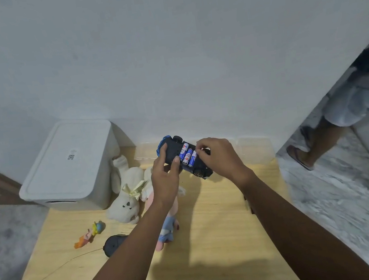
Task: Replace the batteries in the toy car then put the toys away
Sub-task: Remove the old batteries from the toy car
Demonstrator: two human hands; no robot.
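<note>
**Batteries going into the upturned toy car**

Car [182, 158] is being held upside down in the air above the far edge of the wooden table [226, 228], chassis facing up at me, blue bodywork showing at its far-left end. My left hand [164, 180] is gripping the near-left part of the underside, thumb lying across the black chassis and fingers curling under the body. My right hand [216, 156] is working at the open battery bay: fingertips [200, 150] are pinching and pressing the rightmost battery [194, 157]. Two more blue-and-white batteries [186, 155] are lying side by side in the bay, just left of that one. Whether the rightmost cell is fully seated, I cannot tell; my fingers are covering its end.

On the table below, a white plush rabbit [127, 195] is lying beside a pink and blue plush doll [167, 227], which my left forearm is partly hiding. A small orange and yellow figure [89, 234] is lying nearer the left edge, and a black remote [114, 244] with a thin wire aerial is sitting just right of it. A white lidded storage bin [71, 165] is standing at the far-left corner, lid on. A clear plastic box [251, 149] is sitting against the wall behind the car.
</note>
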